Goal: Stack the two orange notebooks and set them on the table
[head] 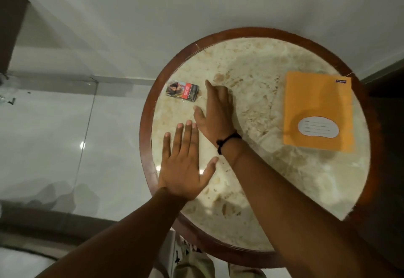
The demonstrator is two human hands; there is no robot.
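An orange notebook [314, 100] with a white label lies flat on the right side of the round marble table [251, 74]. A second orange edge shows along its right and lower sides, so another notebook seems to lie under it. My left hand [183, 164] hovers flat over the table's left part, fingers spread and holding nothing. My right hand [215, 111], with a black band on the wrist, reaches over the table's middle, fingers extended, also holding nothing. Both hands are well to the left of the notebook.
A small red cigarette pack [182, 91] lies on the table's left side, just beyond my right hand's fingertips. The table has a dark wooden rim [145, 124]. Glossy white floor tiles [54, 135] lie to the left, a white wall behind.
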